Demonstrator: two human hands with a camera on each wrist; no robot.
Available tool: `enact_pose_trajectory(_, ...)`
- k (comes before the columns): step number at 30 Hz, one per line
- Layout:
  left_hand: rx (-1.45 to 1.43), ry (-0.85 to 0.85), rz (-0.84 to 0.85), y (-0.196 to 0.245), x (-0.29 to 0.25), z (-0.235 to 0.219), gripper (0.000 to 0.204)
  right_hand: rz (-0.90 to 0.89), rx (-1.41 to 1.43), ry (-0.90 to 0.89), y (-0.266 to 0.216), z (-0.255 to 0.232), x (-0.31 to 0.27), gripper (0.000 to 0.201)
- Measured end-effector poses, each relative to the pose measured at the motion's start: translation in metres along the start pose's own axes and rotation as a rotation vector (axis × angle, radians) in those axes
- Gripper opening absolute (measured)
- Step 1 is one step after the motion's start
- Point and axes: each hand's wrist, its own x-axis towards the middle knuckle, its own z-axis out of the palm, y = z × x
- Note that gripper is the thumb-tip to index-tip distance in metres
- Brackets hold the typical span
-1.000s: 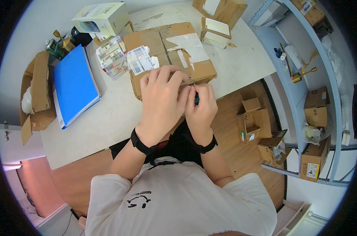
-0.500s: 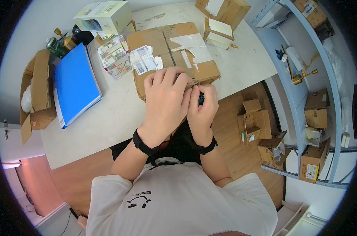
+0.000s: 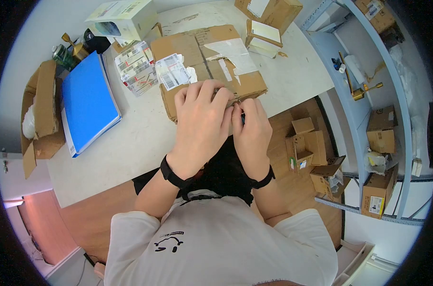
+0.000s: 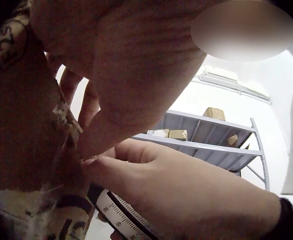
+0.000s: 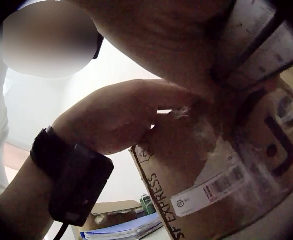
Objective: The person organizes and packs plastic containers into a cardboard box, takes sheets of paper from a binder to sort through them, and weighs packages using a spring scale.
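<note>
A worn cardboard box (image 3: 252, 85) with torn labels and tape lies near the table's front edge. Over its near edge, my left hand (image 3: 197, 126) curls its fingers and grips the box by the torn flap seam. Just to the right, my right hand (image 3: 253, 131) holds a dark object (image 3: 243, 117), mostly hidden by the fingers. The left wrist view shows that object carrying a white scale band (image 4: 119, 215) with ruler-like marks. Both thumbs meet at the seam, beside wrinkled clear tape (image 4: 61, 112). In the right wrist view, the box side (image 5: 186, 165) shows printed lettering and a label.
A blue binder (image 3: 90, 100), a label-covered packet (image 3: 136, 66) and an open carton (image 3: 47, 107) stand to the left. Small boxes (image 3: 264, 35) sit at the back right. Metal shelving (image 3: 354, 95) and open cartons (image 3: 307, 148) are beyond the table's right side.
My right hand and wrist have shifted a little to the right and turned, and less of the dark object shows. The left hand keeps its grip on the box edge.
</note>
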Motion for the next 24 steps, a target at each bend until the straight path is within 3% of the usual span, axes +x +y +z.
enact_pose_trajectory(6,0.004,0.02,0.017,0.0,-0.001,0.0,0.024,-0.041,0.009,-0.126,0.006,-0.011,0.005,0.014)
enact_pose_trajectory(12,0.064,0.095,0.0,0.0,-0.001,0.01,0.021,-0.006,0.228,-0.179,0.009,-0.017,-0.008,0.016)
enact_pose_trajectory(17,0.09,0.126,0.008,0.001,-0.002,0.013,0.021,0.147,0.381,-0.3,0.026,-0.017,-0.034,0.035)
enact_pose_trajectory(24,0.127,0.125,0.033,0.001,-0.003,0.012,0.021,0.091,0.408,-0.283,0.025,-0.032,-0.047,0.044)
